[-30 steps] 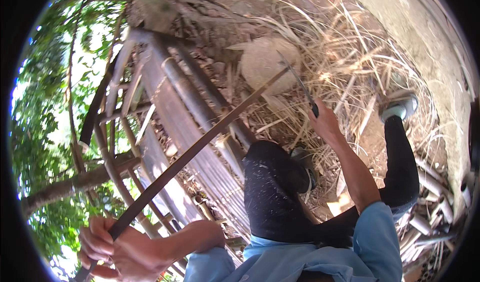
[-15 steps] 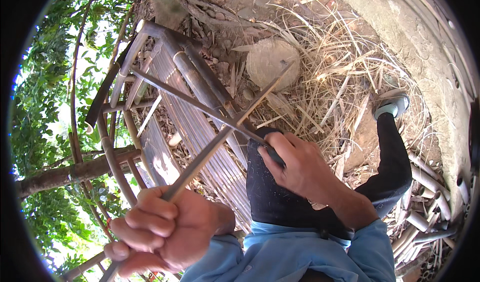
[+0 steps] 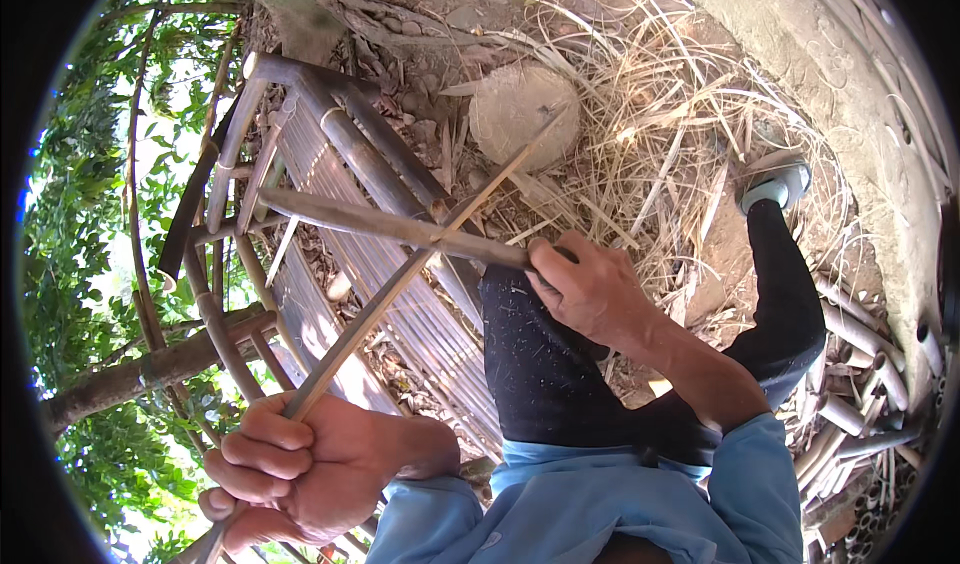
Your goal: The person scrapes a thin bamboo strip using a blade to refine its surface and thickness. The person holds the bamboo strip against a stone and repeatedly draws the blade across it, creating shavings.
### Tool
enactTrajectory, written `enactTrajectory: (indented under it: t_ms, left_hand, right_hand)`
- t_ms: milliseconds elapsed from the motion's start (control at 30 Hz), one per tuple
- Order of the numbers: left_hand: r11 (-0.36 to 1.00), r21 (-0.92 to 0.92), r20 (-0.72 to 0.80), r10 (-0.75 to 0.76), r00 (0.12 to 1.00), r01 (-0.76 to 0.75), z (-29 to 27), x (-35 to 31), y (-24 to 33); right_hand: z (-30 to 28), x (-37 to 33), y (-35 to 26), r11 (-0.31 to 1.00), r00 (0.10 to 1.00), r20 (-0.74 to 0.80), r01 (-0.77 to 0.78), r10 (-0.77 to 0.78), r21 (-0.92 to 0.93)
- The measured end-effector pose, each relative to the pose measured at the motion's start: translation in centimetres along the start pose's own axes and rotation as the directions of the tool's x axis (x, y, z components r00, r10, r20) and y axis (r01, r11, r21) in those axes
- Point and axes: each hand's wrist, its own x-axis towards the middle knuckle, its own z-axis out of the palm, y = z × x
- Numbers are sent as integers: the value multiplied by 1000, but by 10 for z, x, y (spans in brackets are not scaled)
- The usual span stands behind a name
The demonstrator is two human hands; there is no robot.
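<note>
My left hand (image 3: 300, 469) is closed around a long, narrow bamboo strip (image 3: 365, 326), which slants up and away to the right. The strip's tail end sticks out below my fist at the lower left. In my right hand (image 3: 595, 289), over my thigh, is a long-bladed knife (image 3: 345, 216), its handle mostly covered by my fingers. The blade points left and crosses the strip around its middle, apparently touching it. From above, the strip's far tip overlaps a round wooden block (image 3: 525, 114) on the ground.
A slatted bamboo bench (image 3: 385, 304) with a pole frame stands at my left, leafy plants (image 3: 90, 214) beyond it. Pale shavings (image 3: 660, 129) litter the ground ahead. Cut bamboo tubes (image 3: 865, 374) lie at right, beside a curved earthen-coloured edge (image 3: 810, 59).
The knife blade has turned so more of its broad side shows, and its tip sits lower. My right hand has rotated slightly; the strip and left hand have shifted a little left and down.
</note>
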Motion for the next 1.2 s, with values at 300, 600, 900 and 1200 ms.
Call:
enactTrajectory:
  t_ms: [300,600,900,1200]
  left_hand:
    - [999,-22,-6,-45,999,45,-4,7,-3]
    - [999,-43,34,-8,999,10,-22,25,-6]
    - [996,-92,34,-15,999,18,-35,34,-8]
    - [995,47,-138,90,986,-84,-28,41,-24]
  right_hand:
    - [19,-2,73,976,962,165,-216,219,-37]
    - [25,13,40,987,997,72,-51,40,154]
    - [58,15,87,984,982,156,-124,104,131]
    - [103,12,195,955,937,187,-282,295,-93]
